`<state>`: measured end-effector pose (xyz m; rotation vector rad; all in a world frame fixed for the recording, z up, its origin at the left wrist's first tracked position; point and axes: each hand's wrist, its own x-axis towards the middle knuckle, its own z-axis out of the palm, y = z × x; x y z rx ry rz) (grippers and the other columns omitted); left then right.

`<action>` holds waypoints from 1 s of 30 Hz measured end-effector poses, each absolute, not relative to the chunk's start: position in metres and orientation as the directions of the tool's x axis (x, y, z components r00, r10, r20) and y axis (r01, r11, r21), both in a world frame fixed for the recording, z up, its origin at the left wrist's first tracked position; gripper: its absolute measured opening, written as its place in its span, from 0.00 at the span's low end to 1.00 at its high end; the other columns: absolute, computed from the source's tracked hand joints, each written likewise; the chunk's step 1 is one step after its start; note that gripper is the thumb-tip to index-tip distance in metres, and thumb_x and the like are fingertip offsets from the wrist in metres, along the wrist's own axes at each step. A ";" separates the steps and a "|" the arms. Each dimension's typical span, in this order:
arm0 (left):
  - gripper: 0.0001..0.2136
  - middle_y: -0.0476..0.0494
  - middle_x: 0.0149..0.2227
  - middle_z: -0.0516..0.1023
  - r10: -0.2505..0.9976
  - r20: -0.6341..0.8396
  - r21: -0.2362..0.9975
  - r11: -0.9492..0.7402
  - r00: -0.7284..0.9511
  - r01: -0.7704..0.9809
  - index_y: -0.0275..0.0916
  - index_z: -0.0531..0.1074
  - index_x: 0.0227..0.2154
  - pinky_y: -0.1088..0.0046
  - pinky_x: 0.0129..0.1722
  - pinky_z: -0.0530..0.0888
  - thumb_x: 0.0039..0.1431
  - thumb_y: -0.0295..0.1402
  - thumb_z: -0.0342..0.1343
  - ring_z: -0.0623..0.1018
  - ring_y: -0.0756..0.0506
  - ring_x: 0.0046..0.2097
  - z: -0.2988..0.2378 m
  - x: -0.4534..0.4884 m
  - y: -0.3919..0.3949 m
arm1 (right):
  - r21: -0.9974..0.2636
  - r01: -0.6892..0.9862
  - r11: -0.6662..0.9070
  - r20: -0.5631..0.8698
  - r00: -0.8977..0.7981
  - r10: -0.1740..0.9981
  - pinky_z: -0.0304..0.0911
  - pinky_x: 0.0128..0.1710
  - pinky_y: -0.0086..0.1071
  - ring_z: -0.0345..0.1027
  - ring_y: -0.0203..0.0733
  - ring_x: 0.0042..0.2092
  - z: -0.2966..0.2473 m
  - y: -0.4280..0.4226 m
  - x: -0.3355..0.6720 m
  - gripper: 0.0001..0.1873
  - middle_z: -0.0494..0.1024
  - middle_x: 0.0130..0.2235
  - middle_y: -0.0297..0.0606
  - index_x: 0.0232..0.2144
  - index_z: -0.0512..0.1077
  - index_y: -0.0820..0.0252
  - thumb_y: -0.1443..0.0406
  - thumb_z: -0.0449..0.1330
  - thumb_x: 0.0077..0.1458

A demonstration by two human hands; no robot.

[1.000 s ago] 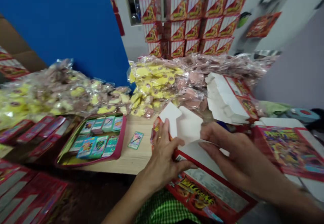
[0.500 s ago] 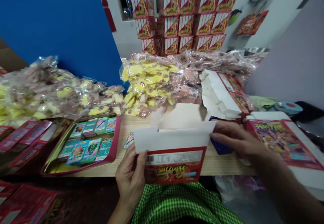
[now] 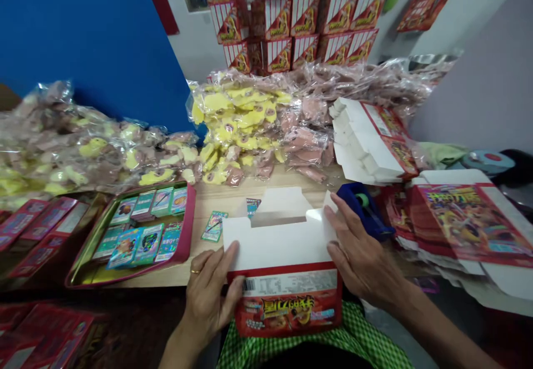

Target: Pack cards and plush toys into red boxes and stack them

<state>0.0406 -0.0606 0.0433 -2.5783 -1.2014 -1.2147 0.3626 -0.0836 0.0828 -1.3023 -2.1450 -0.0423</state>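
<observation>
A red and white cardboard box [image 3: 287,285] stands between my hands at the table's front edge, its white top flaps raised and its printing upside down to me. My left hand [image 3: 210,288], with a ring on one finger, grips the box's left side, thumb on the front. Against the right side and the raised right flap lies my right hand [image 3: 360,252], fingers slightly bent. Just beyond the right hand sits a blue tape dispenser [image 3: 364,210]. Left of the box, a green trading card [image 3: 215,226] lies on the table, and another card [image 3: 252,206] shows behind the flap.
A pink-rimmed tin [image 3: 187,230] of card stacks stands left. Flattened boxes [image 3: 470,219] are piled right, with folded cartons [image 3: 370,141] behind. Bagged yellow and pink plush pieces [image 3: 237,119] heap along the back, below stacked red boxes [image 3: 306,13].
My right hand has moved from beside the tape dispenser onto the box's right side and flap. The box sits slightly lower and is tilted more toward me, and the view has tipped downward.
</observation>
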 end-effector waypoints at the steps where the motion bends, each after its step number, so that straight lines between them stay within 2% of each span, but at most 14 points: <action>1: 0.29 0.38 0.51 0.79 0.594 0.666 0.199 -0.724 0.450 0.661 0.43 0.63 0.67 0.64 0.53 0.71 0.63 0.30 0.58 0.77 0.40 0.49 0.049 0.038 -0.058 | -0.239 0.808 0.538 0.490 -0.378 0.785 0.59 0.66 0.59 0.39 0.64 0.74 0.085 -0.087 0.366 0.29 0.42 0.74 0.63 0.68 0.54 0.74 0.68 0.50 0.69; 3: 0.24 0.38 0.49 0.78 0.567 0.657 0.141 -0.740 0.497 0.658 0.43 0.69 0.62 0.62 0.52 0.70 0.62 0.33 0.59 0.76 0.39 0.48 0.057 0.036 -0.054 | -0.204 0.775 0.598 0.418 -0.484 0.769 0.63 0.64 0.57 0.43 0.66 0.73 0.087 -0.093 0.371 0.22 0.42 0.74 0.65 0.59 0.66 0.76 0.66 0.51 0.68; 5: 0.14 0.38 0.48 0.75 0.559 0.674 0.149 -0.743 0.483 0.653 0.44 0.78 0.49 0.61 0.52 0.70 0.61 0.33 0.59 0.75 0.39 0.48 0.058 0.036 -0.053 | -0.222 0.749 0.625 0.346 -0.539 0.768 0.65 0.63 0.57 0.50 0.66 0.71 0.088 -0.099 0.374 0.14 0.48 0.73 0.62 0.45 0.74 0.70 0.66 0.52 0.67; 7: 0.05 0.38 0.51 0.74 0.572 0.672 0.195 -0.749 0.469 0.634 0.44 0.79 0.35 0.59 0.53 0.69 0.60 0.29 0.58 0.74 0.38 0.51 0.055 0.038 -0.057 | -0.263 0.723 0.639 0.327 -0.557 0.764 0.65 0.63 0.57 0.57 0.63 0.69 0.085 -0.104 0.373 0.12 0.58 0.71 0.54 0.32 0.73 0.62 0.67 0.52 0.66; 9: 0.08 0.40 0.58 0.71 0.623 0.656 0.299 -0.733 0.426 0.611 0.43 0.77 0.29 0.55 0.58 0.68 0.60 0.26 0.56 0.71 0.36 0.58 0.049 0.043 -0.064 | -0.302 0.695 0.652 0.389 -0.534 0.750 0.65 0.63 0.55 0.59 0.59 0.68 0.080 -0.107 0.371 0.13 0.64 0.69 0.46 0.29 0.71 0.59 0.70 0.52 0.65; 10: 0.08 0.42 0.63 0.68 0.671 0.640 0.384 -0.701 0.373 0.601 0.44 0.78 0.32 0.53 0.61 0.67 0.60 0.25 0.56 0.69 0.35 0.62 0.047 0.046 -0.068 | -0.325 0.697 0.639 0.439 -0.488 0.755 0.64 0.64 0.54 0.57 0.58 0.69 0.076 -0.107 0.370 0.11 0.62 0.70 0.44 0.32 0.72 0.59 0.71 0.52 0.65; 12: 0.17 0.44 0.72 0.57 0.795 0.568 0.606 -0.579 0.213 0.545 0.49 0.75 0.53 0.50 0.65 0.66 0.63 0.28 0.55 0.62 0.33 0.70 0.043 0.052 -0.076 | -0.411 0.730 0.546 0.516 -0.308 0.800 0.61 0.66 0.56 0.48 0.60 0.73 0.069 -0.107 0.368 0.14 0.50 0.74 0.46 0.50 0.73 0.61 0.71 0.54 0.65; 15: 0.32 0.41 0.75 0.52 0.917 0.365 0.826 -0.399 0.163 0.397 0.50 0.48 0.73 0.51 0.68 0.64 0.69 0.33 0.50 0.56 0.35 0.74 0.042 0.058 -0.080 | -0.587 0.698 0.410 0.442 -0.147 0.885 0.60 0.66 0.56 0.42 0.56 0.74 0.060 -0.103 0.371 0.35 0.43 0.76 0.48 0.73 0.47 0.60 0.65 0.52 0.69; 17: 0.29 0.41 0.73 0.58 0.892 0.292 0.830 -0.416 0.346 0.372 0.49 0.50 0.73 0.50 0.70 0.61 0.71 0.35 0.45 0.58 0.36 0.73 0.044 0.056 -0.077 | -0.646 0.616 0.451 0.335 -0.301 0.893 0.58 0.67 0.56 0.46 0.53 0.74 0.059 -0.099 0.376 0.34 0.51 0.74 0.44 0.75 0.43 0.54 0.61 0.47 0.72; 20: 0.24 0.43 0.68 0.68 0.760 0.213 0.765 -0.520 0.613 0.379 0.51 0.65 0.67 0.44 0.71 0.58 0.70 0.35 0.47 0.60 0.35 0.73 0.054 0.048 -0.067 | -0.666 0.536 0.519 0.157 -0.580 0.800 0.51 0.69 0.61 0.49 0.53 0.72 0.069 -0.091 0.383 0.27 0.64 0.69 0.40 0.71 0.58 0.50 0.58 0.43 0.74; 23: 0.21 0.45 0.61 0.77 0.704 0.063 0.773 -0.483 0.708 0.411 0.55 0.73 0.60 0.40 0.70 0.57 0.66 0.36 0.54 0.67 0.34 0.69 0.070 0.043 -0.056 | -0.692 0.518 0.502 -0.002 -0.697 0.717 0.46 0.70 0.65 0.61 0.52 0.68 0.084 -0.085 0.387 0.22 0.75 0.62 0.38 0.65 0.69 0.47 0.58 0.47 0.74; 26: 0.18 0.44 0.59 0.79 0.791 -0.072 0.887 -0.228 0.608 0.402 0.54 0.78 0.55 0.44 0.68 0.63 0.66 0.46 0.54 0.72 0.33 0.65 0.080 0.046 -0.045 | -0.768 0.506 0.392 -0.029 -0.639 0.769 0.50 0.70 0.60 0.63 0.51 0.67 0.091 -0.075 0.390 0.23 0.72 0.64 0.39 0.66 0.67 0.48 0.55 0.48 0.74; 28: 0.22 0.41 0.60 0.77 0.904 -0.100 0.946 -0.043 0.416 0.321 0.50 0.77 0.55 0.49 0.63 0.70 0.66 0.52 0.50 0.75 0.34 0.62 0.078 0.051 -0.034 | -0.815 0.515 0.268 0.007 -0.453 0.892 0.54 0.69 0.58 0.58 0.52 0.69 0.086 -0.062 0.391 0.26 0.65 0.69 0.41 0.68 0.64 0.50 0.54 0.48 0.73; 30: 0.27 0.37 0.61 0.75 0.971 -0.080 0.960 0.014 0.226 0.280 0.45 0.72 0.60 0.54 0.57 0.75 0.61 0.52 0.56 0.76 0.35 0.59 0.070 0.059 -0.019 | -0.834 0.525 0.171 0.046 -0.243 0.969 0.59 0.66 0.59 0.56 0.55 0.70 0.071 -0.046 0.389 0.28 0.61 0.70 0.46 0.69 0.61 0.53 0.55 0.52 0.71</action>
